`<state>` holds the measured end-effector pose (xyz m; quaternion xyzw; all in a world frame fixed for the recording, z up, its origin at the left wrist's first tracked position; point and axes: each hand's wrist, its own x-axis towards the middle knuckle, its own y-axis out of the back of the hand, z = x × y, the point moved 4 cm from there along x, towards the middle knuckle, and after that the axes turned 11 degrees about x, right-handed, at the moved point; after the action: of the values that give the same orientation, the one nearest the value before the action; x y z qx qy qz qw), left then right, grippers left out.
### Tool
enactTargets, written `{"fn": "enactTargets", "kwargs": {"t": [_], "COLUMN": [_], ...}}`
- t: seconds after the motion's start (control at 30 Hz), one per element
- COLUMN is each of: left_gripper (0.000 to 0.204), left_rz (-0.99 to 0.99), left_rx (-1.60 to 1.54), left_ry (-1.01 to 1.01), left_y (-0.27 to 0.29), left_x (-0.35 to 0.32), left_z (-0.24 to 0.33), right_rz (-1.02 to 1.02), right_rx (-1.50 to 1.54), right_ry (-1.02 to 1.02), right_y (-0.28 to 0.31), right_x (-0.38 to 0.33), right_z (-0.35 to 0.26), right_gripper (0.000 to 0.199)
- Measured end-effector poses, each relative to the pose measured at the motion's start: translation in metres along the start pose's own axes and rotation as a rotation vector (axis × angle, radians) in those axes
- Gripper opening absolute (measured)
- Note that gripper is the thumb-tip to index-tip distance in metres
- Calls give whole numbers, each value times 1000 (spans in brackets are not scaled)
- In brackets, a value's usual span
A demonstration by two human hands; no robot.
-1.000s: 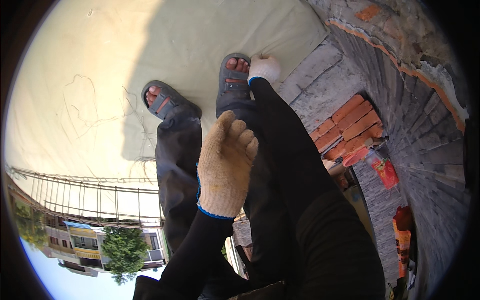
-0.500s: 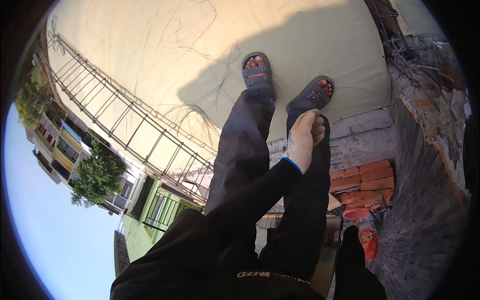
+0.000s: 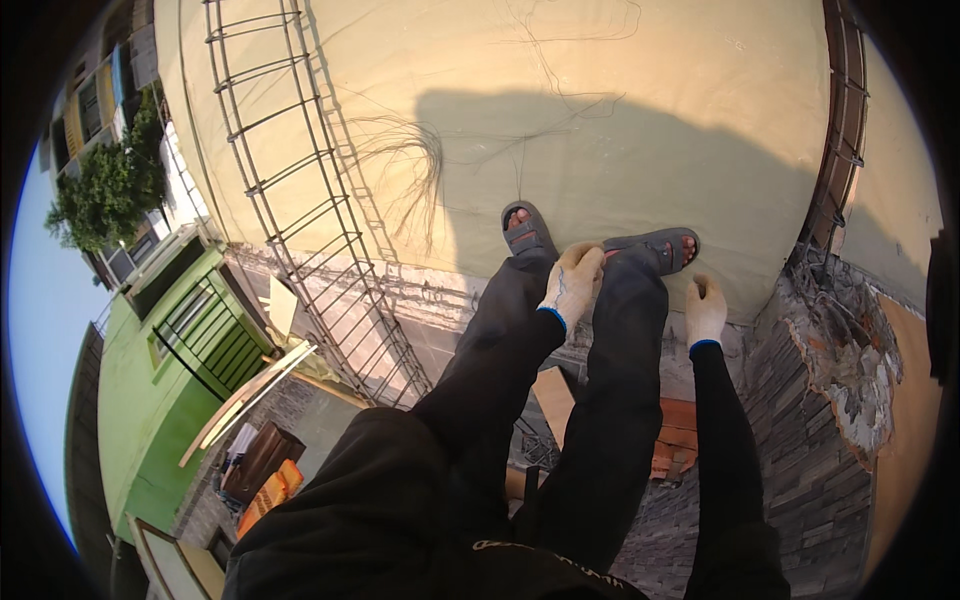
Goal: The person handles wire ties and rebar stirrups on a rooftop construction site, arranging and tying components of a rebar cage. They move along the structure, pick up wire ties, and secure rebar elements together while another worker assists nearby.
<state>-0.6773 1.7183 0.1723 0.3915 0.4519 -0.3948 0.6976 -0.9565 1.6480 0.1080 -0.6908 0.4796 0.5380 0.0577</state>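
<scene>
My left hand (image 3: pixel 572 282), in a cream knit work glove with a blue cuff, is in front of my lower legs, between the two sandals. Its fingers are curled together; anything inside them is too small or hidden to make out. My right hand (image 3: pixel 706 312), gloved alike, hangs beside my right leg, loosely curled with a gap between thumb and fingers, and nothing shows in it. The grey sandals (image 3: pixel 527 232) are on a cream sheeted surface (image 3: pixel 620 180). Ahead on the left lies a loose bundle of thin wires (image 3: pixel 425 165).
A long steel rebar cage (image 3: pixel 295 150) runs along the left and overhangs the surface's near edge. Another rebar cage (image 3: pixel 840 130) lies at right. Below are orange bricks (image 3: pixel 676 432), a grey patterned wall (image 3: pixel 790 440), broken masonry (image 3: pixel 850 370) and a green building (image 3: pixel 150 400).
My view has turned, and the rebar cage stands more upright in it. My left hand has moved off my right shin toward the left; my right hand has come into view.
</scene>
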Motion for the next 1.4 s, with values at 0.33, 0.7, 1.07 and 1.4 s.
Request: {"fn": "enactTargets", "kwargs": {"t": [0.33,0.7,1.07,1.4], "left_gripper": [35,75,81,65], "left_rz": [857,521,879,679], "left_rx": [681,979,684,782], "left_ry": [-328,-11,-435,-411], "left_y": [222,396,298,262], "left_x": [91,274,273,251], "left_z": [-39,-32,-55,-30], "right_rz": [-302,-201,-171,-142], "right_rx": [-39,-392,-1251,-1137], "right_ry": [-55,437,1135,807], "right_y": [-165,-282,-349,-248], "right_x": [-30,-32,113,128], "right_z": [-36,-144,-274,-206], "right_gripper": [40,35,27,8]}}
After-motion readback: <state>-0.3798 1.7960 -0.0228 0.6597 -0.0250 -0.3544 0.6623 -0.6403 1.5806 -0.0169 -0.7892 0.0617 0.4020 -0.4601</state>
